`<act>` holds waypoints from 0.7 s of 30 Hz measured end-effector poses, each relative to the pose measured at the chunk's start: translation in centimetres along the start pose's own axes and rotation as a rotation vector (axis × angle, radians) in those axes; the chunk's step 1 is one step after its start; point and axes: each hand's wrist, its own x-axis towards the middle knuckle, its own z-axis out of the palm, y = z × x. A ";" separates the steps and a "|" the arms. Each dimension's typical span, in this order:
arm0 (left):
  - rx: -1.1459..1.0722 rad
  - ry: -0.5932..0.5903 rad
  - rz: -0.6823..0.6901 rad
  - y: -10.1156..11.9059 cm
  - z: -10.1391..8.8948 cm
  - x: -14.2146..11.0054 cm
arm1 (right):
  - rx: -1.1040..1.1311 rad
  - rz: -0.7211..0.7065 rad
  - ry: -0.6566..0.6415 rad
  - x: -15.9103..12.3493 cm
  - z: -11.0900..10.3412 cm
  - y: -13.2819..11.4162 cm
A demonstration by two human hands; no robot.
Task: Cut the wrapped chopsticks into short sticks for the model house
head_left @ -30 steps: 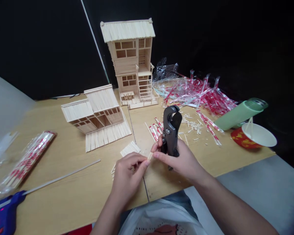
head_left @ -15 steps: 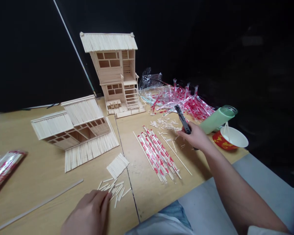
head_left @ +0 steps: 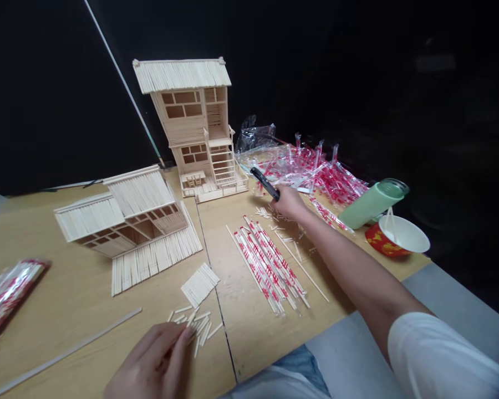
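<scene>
My left hand point(head_left: 149, 357) is at the lower left, thumb and forefinger pinched on a short wooden stick point(head_left: 192, 317). Beneath and beside its fingertips lies a loose pile of short cut sticks point(head_left: 203, 327), with a small panel of sticks side by side point(head_left: 200, 285) just beyond. My right hand point(head_left: 290, 202) reaches forward, closed around a black hand tool point(head_left: 265, 184) that points up and left; its exact kind is unclear. Scattered stick offcuts point(head_left: 276, 228) lie below that hand. Nearer me is a row of chopsticks in red-and-white wrappers point(head_left: 268, 266).
A two-storey stick house point(head_left: 191, 122) stands at the back, a lower stick building point(head_left: 133, 221) to its left. Torn plastic wrappers point(head_left: 328, 172) heap behind my right hand. A green bottle point(head_left: 370, 205) and a red paper bowl point(head_left: 385, 244) sit right; a wrapped bundle point(head_left: 8, 299) lies left.
My right hand has moved left and farther back with the black tool, toward the house. My left hand stays at the stick pile, its pinched stick now showing more clearly.
</scene>
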 end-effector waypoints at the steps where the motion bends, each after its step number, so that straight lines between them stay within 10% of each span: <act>1: -0.002 0.012 0.014 0.3 0.0 0.1 | -0.018 0.001 -0.005 0.5 0.4 -0.2; 21: -0.217 0.064 0.051 2.7 1.4 0.3 | -0.204 -0.016 -0.118 0.1 1.3 -1.5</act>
